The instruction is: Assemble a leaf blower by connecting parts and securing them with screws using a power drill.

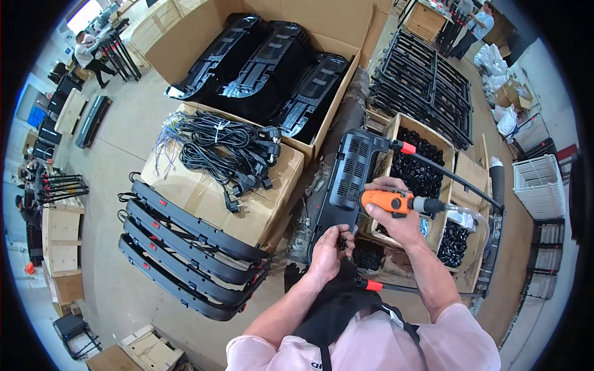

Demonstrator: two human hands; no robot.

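An orange power screwdriver [396, 203] with a black rear end lies across my right hand [393, 213], whose fingers wrap round its body. That hand is above the right edge of a long black plastic housing [348, 185] with vent slots, which leans in front of me. Lower on the same housing, my left hand [329, 252] has its fingers curled in over small dark pieces, too small to name. A black tubular frame [458, 179] with red end pieces extends right from the housing.
Wooden bins [416, 151] of black parts stand right, beside stacked black metal frames [427, 80]. Black power cables [226, 145] lie on a carton [185, 179] at left; curved black covers [179, 247] hang below. Behind is a big carton [362, 62] of black shells [266, 68]. People work far off.
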